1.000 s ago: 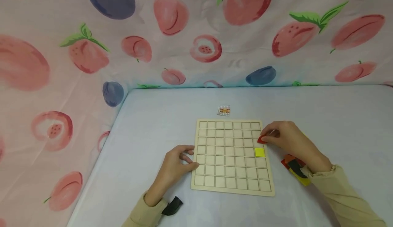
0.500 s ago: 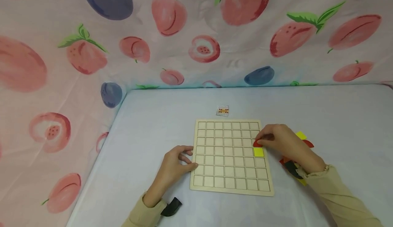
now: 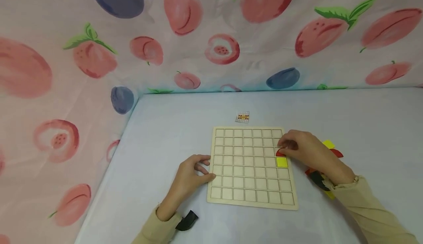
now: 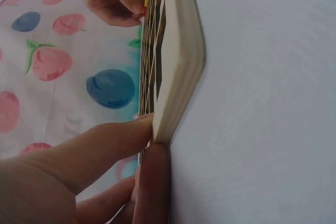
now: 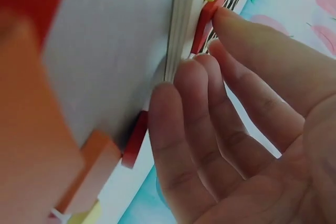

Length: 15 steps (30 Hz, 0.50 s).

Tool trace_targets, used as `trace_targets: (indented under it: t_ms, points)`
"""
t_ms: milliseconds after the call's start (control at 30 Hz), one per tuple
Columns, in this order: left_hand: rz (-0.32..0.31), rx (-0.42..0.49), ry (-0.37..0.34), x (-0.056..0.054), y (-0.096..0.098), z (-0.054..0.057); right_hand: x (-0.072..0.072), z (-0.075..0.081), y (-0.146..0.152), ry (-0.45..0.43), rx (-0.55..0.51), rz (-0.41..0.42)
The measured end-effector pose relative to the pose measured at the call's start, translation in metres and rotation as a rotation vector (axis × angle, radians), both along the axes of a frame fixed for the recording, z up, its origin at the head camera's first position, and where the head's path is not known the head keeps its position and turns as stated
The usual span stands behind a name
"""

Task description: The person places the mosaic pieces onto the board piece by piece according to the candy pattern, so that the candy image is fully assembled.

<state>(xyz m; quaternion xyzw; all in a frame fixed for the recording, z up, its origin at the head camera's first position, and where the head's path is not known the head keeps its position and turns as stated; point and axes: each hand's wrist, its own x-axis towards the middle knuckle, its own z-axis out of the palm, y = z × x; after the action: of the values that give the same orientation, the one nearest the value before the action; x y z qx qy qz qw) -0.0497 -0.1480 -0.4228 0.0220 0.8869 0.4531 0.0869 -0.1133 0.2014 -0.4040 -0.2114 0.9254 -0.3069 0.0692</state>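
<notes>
A square wooden grid board (image 3: 244, 175) lies on the white table. A yellow square tile (image 3: 282, 162) fills one cell in its rightmost column. My right hand (image 3: 305, 150) pinches a red piece with a curved edge (image 3: 280, 152) over the cell just beyond the yellow tile. In the right wrist view my thumb touches the red piece (image 5: 206, 23), which leans on the board's edge beside the yellow tile; the other fingers are loosely bent. My left hand (image 3: 191, 174) grips the board's left edge, thumb on the rim and forefinger against its side (image 4: 155, 174).
A small pattern card (image 3: 242, 117) lies past the board's far edge. Right of the board, partly under the right forearm, lie loose pieces: a yellow one (image 3: 328, 144), a red one (image 3: 337, 153) and orange ones (image 5: 97, 166). A fruit-print cloth (image 3: 251, 46) hangs behind the table.
My right hand has brought the red piece from the board's right edge onto the cell beyond the yellow tile. My left hand keeps its place on the board.
</notes>
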Motion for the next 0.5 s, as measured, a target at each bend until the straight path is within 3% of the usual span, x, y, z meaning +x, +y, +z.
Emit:
trace_targets:
  t_ms: [500]
  points:
    - [-0.004,0.002,-0.003,0.0,0.001,0.0,-0.001,0.007,0.023,-0.015,0.076,-0.093]
